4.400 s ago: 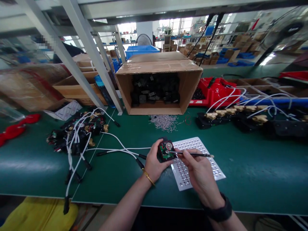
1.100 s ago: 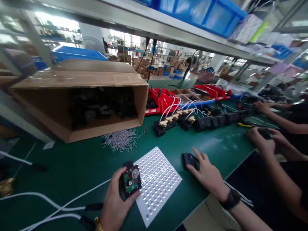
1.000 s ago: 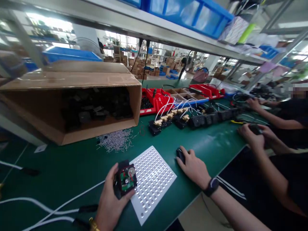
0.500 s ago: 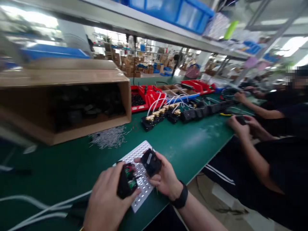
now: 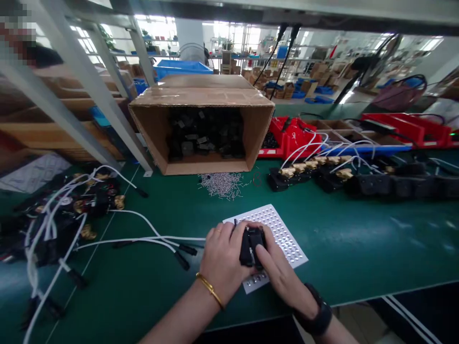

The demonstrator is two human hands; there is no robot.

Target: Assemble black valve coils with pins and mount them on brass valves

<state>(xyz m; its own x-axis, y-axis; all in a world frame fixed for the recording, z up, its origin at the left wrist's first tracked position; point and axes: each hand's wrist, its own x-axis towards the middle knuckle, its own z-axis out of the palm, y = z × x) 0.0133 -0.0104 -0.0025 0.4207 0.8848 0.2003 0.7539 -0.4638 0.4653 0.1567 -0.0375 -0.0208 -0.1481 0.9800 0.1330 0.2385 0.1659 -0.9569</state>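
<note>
While the cable pile sprawls over on the far left, the left hand comes in from below, wrist cocked with the back facing up, fingers curled tight round a small black module. That module sits over the near edge of the white tray. Right hand angles in from the lower right, fingers pinched on the same module, thumb pressing its front face.

I see my left hand and right hand clasping a black housing. It sits over the perforated white tray.
</note>
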